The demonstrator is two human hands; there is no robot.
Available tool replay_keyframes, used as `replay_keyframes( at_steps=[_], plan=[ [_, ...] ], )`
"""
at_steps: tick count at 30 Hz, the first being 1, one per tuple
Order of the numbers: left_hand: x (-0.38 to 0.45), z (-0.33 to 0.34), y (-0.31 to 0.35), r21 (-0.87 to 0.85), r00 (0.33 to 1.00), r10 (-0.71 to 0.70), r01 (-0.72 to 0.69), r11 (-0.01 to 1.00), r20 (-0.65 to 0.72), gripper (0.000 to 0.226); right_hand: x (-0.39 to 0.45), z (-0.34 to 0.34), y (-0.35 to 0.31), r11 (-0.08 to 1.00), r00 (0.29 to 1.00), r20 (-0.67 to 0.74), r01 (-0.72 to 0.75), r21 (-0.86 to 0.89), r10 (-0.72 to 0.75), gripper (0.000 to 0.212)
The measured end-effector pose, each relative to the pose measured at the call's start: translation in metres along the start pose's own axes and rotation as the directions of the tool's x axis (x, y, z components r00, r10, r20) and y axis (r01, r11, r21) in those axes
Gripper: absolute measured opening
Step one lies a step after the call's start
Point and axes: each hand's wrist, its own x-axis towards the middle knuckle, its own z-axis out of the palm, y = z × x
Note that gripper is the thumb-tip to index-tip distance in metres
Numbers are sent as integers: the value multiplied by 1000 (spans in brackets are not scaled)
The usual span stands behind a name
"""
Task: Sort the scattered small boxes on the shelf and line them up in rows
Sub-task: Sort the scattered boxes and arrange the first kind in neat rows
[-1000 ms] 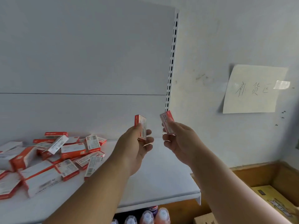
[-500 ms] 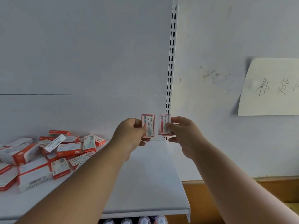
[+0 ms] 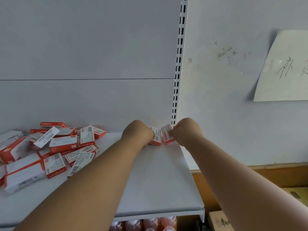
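My left hand [image 3: 138, 133] grips a small red-and-white box [image 3: 156, 136] standing at the back right corner of the white shelf [image 3: 160, 177]. Just to its right, my right hand [image 3: 186, 131] pinches a second small box [image 3: 167, 134], upright and slightly tilted, next to the shelf's slotted upright. Both boxes appear to touch the shelf near the back panel. A heap of several scattered red-and-white boxes [image 3: 55, 147] lies on the shelf's left part.
A slotted white upright [image 3: 179, 64] marks the shelf's right end. A paper note [image 3: 283, 69] hangs on the wall to the right. Bottles [image 3: 150, 224] stand below the shelf; cardboard cartons [image 3: 218, 220] sit at the lower right.
Both hands have moved forward and down, carrying the two boxes from mid-air to the back right corner of the shelf.
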Motion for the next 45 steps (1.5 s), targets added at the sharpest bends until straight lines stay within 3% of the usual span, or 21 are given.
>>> replay_keyframes(
  at_steps=[3, 7, 9, 19, 22, 29, 34, 41, 45],
  plan=[
    [1, 2, 1, 137, 996, 64, -54, 989, -65, 20, 4, 4, 1, 985, 998, -42, 31, -171, -39, 5],
    [-4, 0, 1, 132, 991, 99, -87, 987, -87, 13, 2, 4, -1, 963, 987, -78, 120, -242, -142, 5],
    [-10, -8, -5, 134, 985, 137, -123, 983, -107, 3, -4, 6, -6, 957, 973, -89, 187, -220, -211, 11],
    [-57, -101, -80, 190, 947, 260, -224, 956, -188, 8, -73, 37, -101, 873, 869, -87, 485, -52, -487, 10],
    [-61, -125, -117, 184, 935, 291, -256, 949, -204, 10, -93, 57, -129, 855, 854, -26, 519, -26, -519, 14],
    [-46, -152, -188, 124, 901, 402, -386, 914, -163, 14, -110, 112, -178, 899, 909, -3, 412, -148, -417, 24],
    [-38, -157, -206, -29, 898, 420, -427, 904, -134, 14, -101, 136, -201, 915, 976, 44, 216, -342, -213, 35],
    [-26, -171, -213, -206, 924, 358, -379, 902, -132, 24, -103, 141, -218, 967, 991, -29, 124, -225, -134, 40],
    [-23, -174, -212, -302, 938, 319, -346, 888, -134, 40, -113, 134, -213, 979, 971, -137, 189, -72, -198, 18]
  ],
)
